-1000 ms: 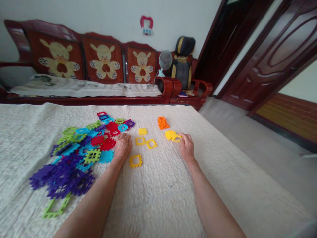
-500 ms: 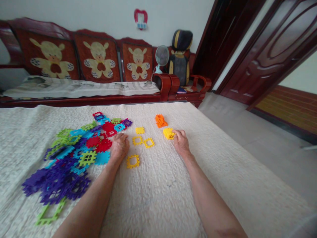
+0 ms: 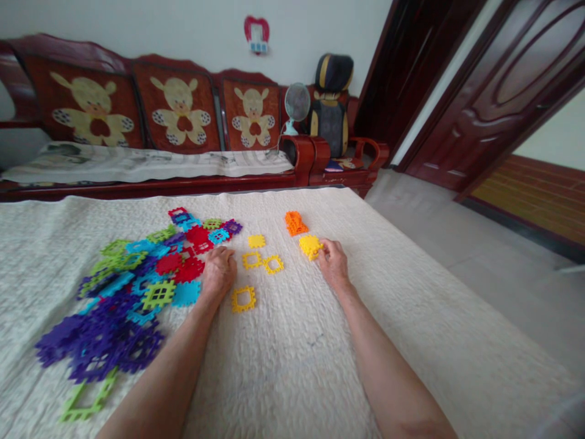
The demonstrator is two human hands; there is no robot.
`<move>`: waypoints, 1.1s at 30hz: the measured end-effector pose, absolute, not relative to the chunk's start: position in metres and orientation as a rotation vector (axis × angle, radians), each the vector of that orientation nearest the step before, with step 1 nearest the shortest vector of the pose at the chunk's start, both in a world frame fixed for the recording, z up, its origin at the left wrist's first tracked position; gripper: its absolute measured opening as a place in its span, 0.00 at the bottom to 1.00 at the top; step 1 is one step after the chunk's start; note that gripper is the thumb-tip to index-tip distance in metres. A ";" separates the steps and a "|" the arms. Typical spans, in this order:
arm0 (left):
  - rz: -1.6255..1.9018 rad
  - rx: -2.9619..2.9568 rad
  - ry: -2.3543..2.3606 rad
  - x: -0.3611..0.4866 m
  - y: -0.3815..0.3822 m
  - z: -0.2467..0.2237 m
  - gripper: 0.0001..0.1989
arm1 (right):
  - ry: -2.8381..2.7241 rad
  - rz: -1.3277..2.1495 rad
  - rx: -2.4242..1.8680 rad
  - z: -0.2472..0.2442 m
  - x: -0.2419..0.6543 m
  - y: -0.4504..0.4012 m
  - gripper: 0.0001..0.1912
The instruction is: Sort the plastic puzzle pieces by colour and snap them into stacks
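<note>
My right hand (image 3: 333, 262) has its fingers closed on the right edge of a small yellow stack (image 3: 310, 246). Just behind that stack lies an orange stack (image 3: 295, 223). My left hand (image 3: 220, 268) rests with curled fingers beside the red pieces (image 3: 189, 269); whatever its fingers may hold is hidden. Between the hands lie a solid yellow square (image 3: 256, 241), two yellow frames (image 3: 252, 260) (image 3: 273, 264) touching or nearly so, and a nearer yellow frame (image 3: 244, 299).
A heap of purple (image 3: 100, 341), green, blue and red pieces spreads over the left of the cream cloth (image 3: 292, 366). A wooden sofa (image 3: 256, 182), a fan (image 3: 297, 102) and a chair (image 3: 329, 125) stand beyond the far edge.
The view has shifted slightly. My right hand stays at the yellow stack, whose top now looks flatter. My left hand has barely moved.
</note>
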State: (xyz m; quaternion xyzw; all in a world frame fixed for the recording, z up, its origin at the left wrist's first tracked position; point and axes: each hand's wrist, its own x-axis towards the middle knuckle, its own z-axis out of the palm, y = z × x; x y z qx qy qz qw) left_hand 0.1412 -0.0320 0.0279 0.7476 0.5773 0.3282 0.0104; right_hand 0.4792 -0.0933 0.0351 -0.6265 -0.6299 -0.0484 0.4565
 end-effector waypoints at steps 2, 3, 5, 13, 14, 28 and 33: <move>1.026 2.339 1.796 0.141 -0.032 0.027 0.17 | -1.538 -0.125 -1.557 0.036 0.479 -0.093 0.14; 1.027 2.341 1.792 0.140 -0.032 0.027 0.17 | -1.531 -0.128 -1.561 0.036 0.478 -0.094 0.14; 1.029 2.337 1.786 0.140 -0.032 0.027 0.17 | -1.523 -0.132 -1.565 0.037 0.478 -0.094 0.14; 1.024 2.326 1.801 0.139 -0.029 0.023 0.18 | -1.538 -0.118 -1.569 0.039 0.476 -0.096 0.16; 1.024 2.327 1.797 0.139 -0.029 0.023 0.18 | -1.544 -0.117 -1.572 0.039 0.476 -0.096 0.17; 1.048 2.316 1.782 0.142 -0.032 0.026 0.17 | -1.696 -0.245 -1.241 0.059 0.436 -0.106 0.15; 1.026 2.320 1.771 0.142 -0.030 0.028 0.17 | -2.015 -0.088 -1.098 0.059 0.400 -0.116 0.18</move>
